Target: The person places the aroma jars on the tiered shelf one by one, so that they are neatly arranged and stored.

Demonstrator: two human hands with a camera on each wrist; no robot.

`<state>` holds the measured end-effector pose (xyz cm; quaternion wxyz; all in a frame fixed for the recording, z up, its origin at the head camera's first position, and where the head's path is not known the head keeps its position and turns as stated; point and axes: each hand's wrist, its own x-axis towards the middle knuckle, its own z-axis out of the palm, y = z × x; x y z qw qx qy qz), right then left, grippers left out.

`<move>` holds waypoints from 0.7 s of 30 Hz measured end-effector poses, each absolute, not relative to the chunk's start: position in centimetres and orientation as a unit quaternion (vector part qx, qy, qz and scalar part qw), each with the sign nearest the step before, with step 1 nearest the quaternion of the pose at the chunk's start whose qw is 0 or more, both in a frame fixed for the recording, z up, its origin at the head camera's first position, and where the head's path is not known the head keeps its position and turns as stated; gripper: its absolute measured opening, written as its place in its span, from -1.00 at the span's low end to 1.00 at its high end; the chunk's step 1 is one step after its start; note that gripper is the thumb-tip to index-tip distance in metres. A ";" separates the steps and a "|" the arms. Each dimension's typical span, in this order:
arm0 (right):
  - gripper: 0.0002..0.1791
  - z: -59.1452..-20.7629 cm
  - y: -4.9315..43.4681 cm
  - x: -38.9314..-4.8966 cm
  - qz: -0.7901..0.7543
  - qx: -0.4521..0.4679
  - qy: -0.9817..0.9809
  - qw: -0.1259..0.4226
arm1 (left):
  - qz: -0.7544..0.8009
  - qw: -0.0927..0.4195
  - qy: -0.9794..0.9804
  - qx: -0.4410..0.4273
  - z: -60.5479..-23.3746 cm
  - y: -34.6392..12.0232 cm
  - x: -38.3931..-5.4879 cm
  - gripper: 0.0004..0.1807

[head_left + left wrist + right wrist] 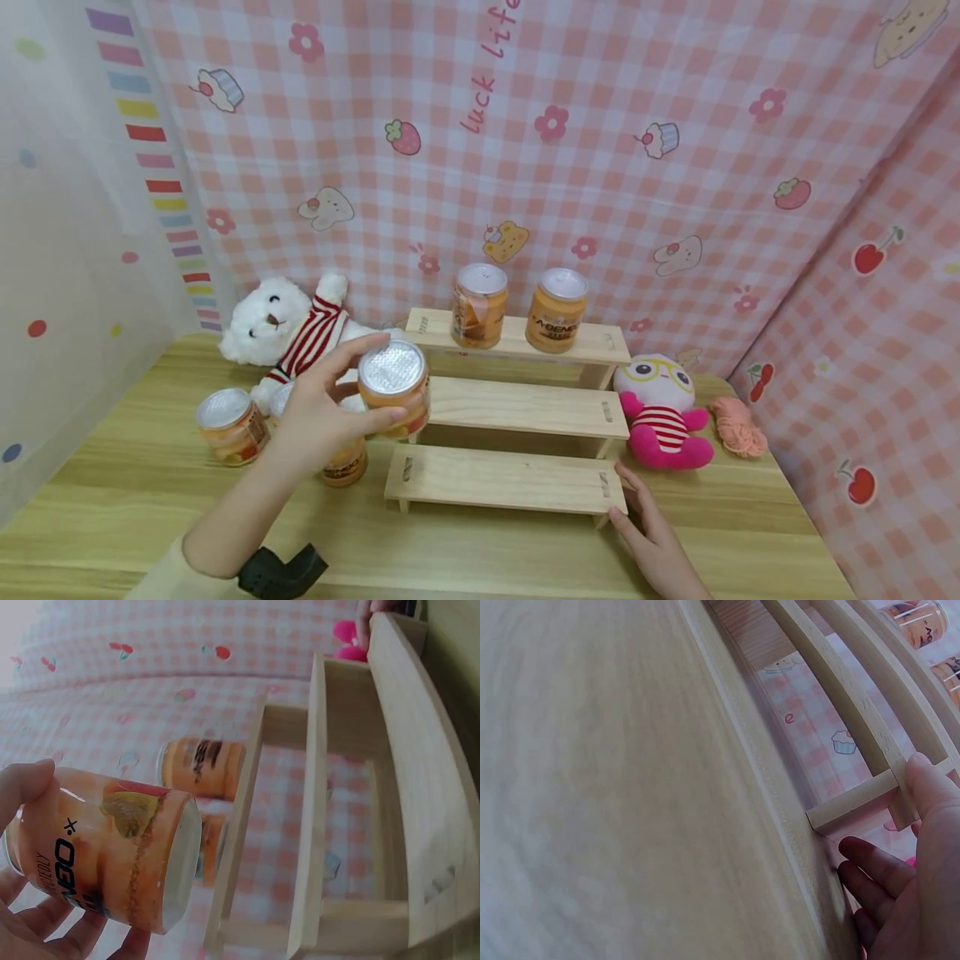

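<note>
A stepped wooden display stand (517,479) with three shelves stands on the table. My left hand (322,408) grips an orange can with a silver lid (393,375), raised left of the middle shelf; in the left wrist view the can (112,847) lies across the fingers and thumb, apart from the stand. At the lowest shelf's right end, my right hand (652,529) holds the corner between thumb and finger. The right wrist view shows the thumb (930,784) against the shelf end. Two similar cans, one left (480,308) and one right (557,312), stand on the top shelf.
Left of the stand are more cans on the table, one upright can (234,429) and another can (345,464) partly behind my left arm. A white teddy bear (273,321), a pink doll (663,417), peach yarn (738,427) and a black object (281,575) lie around.
</note>
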<state>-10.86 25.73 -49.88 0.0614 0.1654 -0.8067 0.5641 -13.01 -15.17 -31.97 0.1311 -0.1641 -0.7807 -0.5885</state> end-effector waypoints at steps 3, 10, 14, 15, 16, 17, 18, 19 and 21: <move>-0.42 -49.9 25.7 -10.9 0.561 0.163 -0.810 0.061 | -0.594 0.108 -0.776 -0.183 -32.3 -13.9 -13.3 -0.20; -0.44 -49.7 25.6 -10.8 0.557 0.149 -0.815 0.059 | -0.601 0.060 -0.770 -0.206 -32.7 -11.2 -13.7 -0.18; -0.45 -49.6 25.6 -10.7 0.557 0.139 -0.817 0.056 | -0.605 0.051 -0.766 -0.211 -32.8 -9.6 -14.1 -0.17; -0.45 -49.5 25.5 -10.7 0.557 0.139 -0.817 0.055 | -0.607 0.050 -0.764 -0.212 -32.9 -9.3 -14.2 -0.17; -0.45 -49.5 25.5 -10.7 0.557 0.139 -0.817 0.055 | -0.610 0.047 -0.762 -0.213 -32.9 -9.0 -14.3 -0.17; -0.45 -49.5 25.5 -10.7 0.557 0.139 -0.817 0.055 | -0.613 0.043 -0.759 -0.214 -33.0 -8.7 -14.5 -0.17; -0.45 -49.5 25.5 -10.7 0.557 0.140 -0.817 0.055 | -0.614 0.041 -0.758 -0.215 -33.1 -8.4 -14.6 -0.18; -0.45 -49.5 25.5 -10.7 0.557 0.141 -0.817 0.056 | -0.616 0.037 -0.757 -0.216 -33.2 -8.1 -14.8 -0.19; -0.45 -49.5 25.5 -10.7 0.558 0.144 -0.815 0.057 | -0.618 0.032 -0.754 -0.221 -33.2 -7.6 -15.1 -0.19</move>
